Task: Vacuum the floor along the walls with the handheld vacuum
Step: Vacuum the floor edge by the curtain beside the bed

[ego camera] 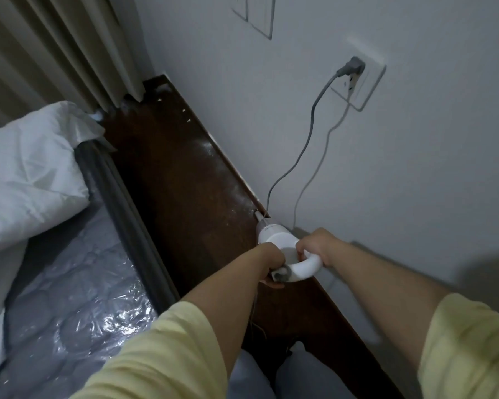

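Vacuum (274,240) sits low by the wall (357,168), its long axis running forward along the floor (185,182) toward pale dust (211,148). I see both hands' fingers grasping its ring handle, right hand (314,246) wall-side, left hand (271,263) beside it.

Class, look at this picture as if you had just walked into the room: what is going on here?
A person in yellow sleeves is vacuuming the dark wooden floor along the white wall. Both hands grip the white handheld vacuum: the left hand at the near end of its loop handle, the right hand on the far side. Its nozzle points at the floor edge by the wall, where pale dust lies ahead. A grey cord runs up to a wall socket.
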Motion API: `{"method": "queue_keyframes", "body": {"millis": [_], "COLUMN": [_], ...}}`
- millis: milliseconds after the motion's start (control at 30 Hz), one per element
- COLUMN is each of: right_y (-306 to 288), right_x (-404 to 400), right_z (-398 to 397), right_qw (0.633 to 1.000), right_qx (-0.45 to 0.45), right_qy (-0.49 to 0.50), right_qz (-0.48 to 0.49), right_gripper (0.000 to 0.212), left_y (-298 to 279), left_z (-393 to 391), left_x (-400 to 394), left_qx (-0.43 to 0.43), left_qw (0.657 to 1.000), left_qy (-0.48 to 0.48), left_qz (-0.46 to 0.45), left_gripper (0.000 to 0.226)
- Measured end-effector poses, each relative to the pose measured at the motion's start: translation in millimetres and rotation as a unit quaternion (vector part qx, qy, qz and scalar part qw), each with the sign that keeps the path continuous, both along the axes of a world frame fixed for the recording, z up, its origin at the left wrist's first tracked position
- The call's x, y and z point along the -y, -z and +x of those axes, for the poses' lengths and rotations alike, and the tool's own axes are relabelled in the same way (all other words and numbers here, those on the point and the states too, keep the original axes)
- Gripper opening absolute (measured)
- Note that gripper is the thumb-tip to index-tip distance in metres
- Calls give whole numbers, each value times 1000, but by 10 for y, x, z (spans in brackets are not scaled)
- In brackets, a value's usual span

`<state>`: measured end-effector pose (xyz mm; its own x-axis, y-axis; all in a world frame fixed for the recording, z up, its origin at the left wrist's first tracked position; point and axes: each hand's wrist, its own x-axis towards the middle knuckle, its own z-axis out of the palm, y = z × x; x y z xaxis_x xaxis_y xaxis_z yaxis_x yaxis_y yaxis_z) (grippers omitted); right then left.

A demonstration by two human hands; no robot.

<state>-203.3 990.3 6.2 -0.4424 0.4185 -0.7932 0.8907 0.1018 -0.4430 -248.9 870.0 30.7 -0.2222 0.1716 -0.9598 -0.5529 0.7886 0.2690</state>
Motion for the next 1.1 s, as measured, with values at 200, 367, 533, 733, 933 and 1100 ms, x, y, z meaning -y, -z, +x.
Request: {"method": "queue_keyframes", "body": {"millis": [200, 367, 533, 733, 933, 1100], "right_y": [-15, -27, 13, 150, 183, 180], "right_x": [-134, -180, -169, -79, -21, 14], "right_z": [-141, -197, -269, -411, -651, -765], "right_qw": [1000, 1000, 1000, 999, 999, 999], "right_qx": [1, -3, -5, 4, -2, -6], "right_qy": [-23, -21, -22, -33, -34, -32], "right_qz": [6, 5, 7, 8, 15, 18], "right_gripper": [27, 37, 30, 46, 26, 32], "left_y": [-45, -80, -28, 104, 169, 191], "left_z": [-56, -83, -163, -262, -481, -598], "left_x": [-114, -159, -159, -53, -2, 25], "left_qx": [-14, -30, -30, -14, -31, -45], "left_qw": [999, 999, 999, 998, 999, 998], "left_qy": [-43, -38, -33, -51, -36, -27], "left_qz": [7, 13, 4, 18, 25, 27], "left_gripper": [44, 46, 48, 49, 49, 46]}}
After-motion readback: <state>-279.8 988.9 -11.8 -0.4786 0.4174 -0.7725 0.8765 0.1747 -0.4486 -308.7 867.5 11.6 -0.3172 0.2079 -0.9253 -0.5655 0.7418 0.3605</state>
